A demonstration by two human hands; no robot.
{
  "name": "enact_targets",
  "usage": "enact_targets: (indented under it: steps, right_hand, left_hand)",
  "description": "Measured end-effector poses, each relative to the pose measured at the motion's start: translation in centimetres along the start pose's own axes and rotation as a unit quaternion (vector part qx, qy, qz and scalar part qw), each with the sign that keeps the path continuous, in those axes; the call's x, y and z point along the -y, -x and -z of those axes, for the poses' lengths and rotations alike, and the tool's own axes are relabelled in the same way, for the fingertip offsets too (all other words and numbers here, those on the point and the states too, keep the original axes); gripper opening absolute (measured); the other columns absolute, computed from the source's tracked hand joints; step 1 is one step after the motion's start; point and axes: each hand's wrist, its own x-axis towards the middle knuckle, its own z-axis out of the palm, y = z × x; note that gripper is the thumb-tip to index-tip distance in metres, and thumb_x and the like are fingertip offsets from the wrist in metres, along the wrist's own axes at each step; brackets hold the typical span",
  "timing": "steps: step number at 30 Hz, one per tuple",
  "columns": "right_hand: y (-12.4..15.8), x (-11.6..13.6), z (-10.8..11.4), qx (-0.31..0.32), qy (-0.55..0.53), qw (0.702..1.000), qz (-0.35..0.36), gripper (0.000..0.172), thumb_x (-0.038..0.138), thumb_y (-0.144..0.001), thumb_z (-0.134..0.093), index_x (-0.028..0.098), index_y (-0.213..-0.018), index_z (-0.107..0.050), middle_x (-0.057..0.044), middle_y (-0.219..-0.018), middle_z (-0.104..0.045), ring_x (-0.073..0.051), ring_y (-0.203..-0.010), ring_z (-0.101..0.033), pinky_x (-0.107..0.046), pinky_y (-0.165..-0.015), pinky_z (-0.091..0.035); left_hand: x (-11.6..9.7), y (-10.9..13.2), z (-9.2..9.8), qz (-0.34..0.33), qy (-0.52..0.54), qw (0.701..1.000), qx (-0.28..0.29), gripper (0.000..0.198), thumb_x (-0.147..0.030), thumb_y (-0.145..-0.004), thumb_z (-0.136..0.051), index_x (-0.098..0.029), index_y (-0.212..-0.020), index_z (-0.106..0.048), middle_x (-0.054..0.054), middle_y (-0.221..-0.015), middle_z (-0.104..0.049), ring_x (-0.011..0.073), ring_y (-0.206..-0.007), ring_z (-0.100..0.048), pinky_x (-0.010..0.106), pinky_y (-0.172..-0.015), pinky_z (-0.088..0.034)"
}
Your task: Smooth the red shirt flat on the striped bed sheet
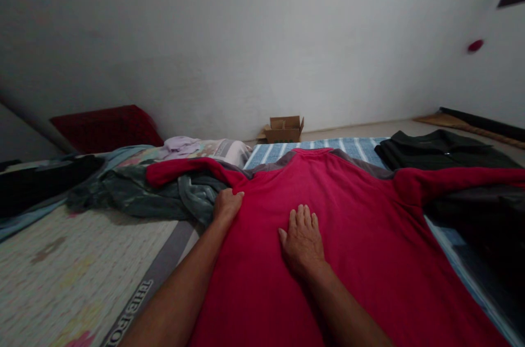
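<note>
A red long-sleeved garment [353,227] lies spread flat in front of me, sleeves stretched out to both sides, its grey collar at the far end. My right hand [302,240] lies flat on the middle of the garment, fingers stretched and together, holding nothing. My left hand [227,206] rests at the garment's left edge near the armpit of the left sleeve, its fingers curled down onto the red cloth. Whether it pinches the cloth is hard to tell.
A grey-green blanket [164,194] is bunched under the left sleeve. A dark garment [438,153] lies at the far right on a blue striped sheet [353,146]. A red pillow [106,127], a black cloth [41,177] and a cardboard box [284,128] lie by the wall.
</note>
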Motion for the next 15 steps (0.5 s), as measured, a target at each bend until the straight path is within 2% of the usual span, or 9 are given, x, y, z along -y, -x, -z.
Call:
enact_targets:
  steps: [5, 8, 10, 12, 13, 15]
  right_hand:
    - [0.0, 0.0, 0.1, 0.016, -0.011, 1.000, -0.005, 0.064, 0.044, -0.091, -0.034, 0.002, -0.140, -0.034, -0.024, -0.147, -0.023, -0.033, -0.138, -0.013, -0.047, -0.110, -0.006]
    - [0.0, 0.0, 0.2, 0.025, -0.016, 1.000, -0.006, 0.064, 0.045, -0.091, -0.034, 0.003, -0.140, -0.033, -0.024, -0.147, -0.022, -0.033, -0.138, -0.012, -0.048, -0.110, -0.005]
    - [0.0, 0.0, 0.3, 0.026, -0.019, 0.999, -0.002, 0.064, 0.044, -0.091, -0.034, 0.004, -0.140, -0.033, -0.024, -0.147, -0.022, -0.034, -0.138, -0.012, -0.048, -0.110, -0.006]
    - [-0.1, 0.1, 0.4, 0.023, -0.021, 1.000, 0.002, 0.063, 0.044, -0.092, -0.033, 0.004, -0.140, -0.034, -0.024, -0.147, -0.022, -0.034, -0.138, -0.013, -0.049, -0.110, -0.006]
    - [-0.1, 0.1, 0.4, 0.023, -0.021, 1.000, 0.002, 0.062, 0.044, -0.091, -0.033, 0.004, -0.140, -0.034, -0.024, -0.147, -0.023, -0.034, -0.138, -0.014, -0.049, -0.110, -0.006]
    - [-0.2, 0.1, 0.5, 0.025, -0.019, 1.000, 0.000, 0.062, 0.044, -0.091, -0.033, 0.005, -0.140, -0.035, -0.023, -0.147, -0.023, -0.034, -0.138, -0.014, -0.049, -0.110, -0.007]
  left_hand:
    - [0.3, 1.4, -0.2, -0.010, -0.017, 0.999, -0.026, 0.036, -0.037, -0.088, -0.040, -0.010, -0.101, -0.061, 0.019, -0.101, -0.067, 0.0291, -0.097, -0.063, 0.032, -0.075, -0.046]
    - [-0.4, 2.4, 0.3, -0.012, -0.039, 0.998, -0.043, 0.036, -0.035, -0.087, -0.043, -0.008, -0.108, -0.055, 0.020, -0.096, -0.067, 0.0305, -0.092, -0.064, 0.036, -0.073, -0.047]
    - [-1.5, 2.5, 0.8, -0.041, -0.065, 0.992, -0.103, 0.036, -0.033, -0.085, -0.047, -0.008, -0.110, -0.053, 0.019, -0.100, -0.064, 0.0300, -0.095, -0.061, 0.036, -0.076, -0.047]
    - [-3.1, 2.0, 1.4, -0.096, -0.084, 0.977, -0.168, 0.032, -0.031, -0.084, -0.048, -0.011, -0.108, -0.053, 0.016, -0.106, -0.062, 0.0283, -0.102, -0.057, 0.035, -0.082, -0.045]
    - [-4.1, 1.5, 1.6, -0.125, -0.084, 0.972, -0.181, 0.029, -0.030, -0.085, -0.047, -0.013, -0.107, -0.054, 0.015, -0.109, -0.060, 0.0274, -0.106, -0.055, 0.035, -0.085, -0.044]
    - [-6.2, -0.2, 2.1, -0.169, -0.071, 0.970, -0.161, 0.029, -0.028, -0.086, -0.044, -0.015, -0.109, -0.054, 0.014, -0.114, -0.059, 0.0264, -0.111, -0.051, 0.035, -0.091, -0.041]
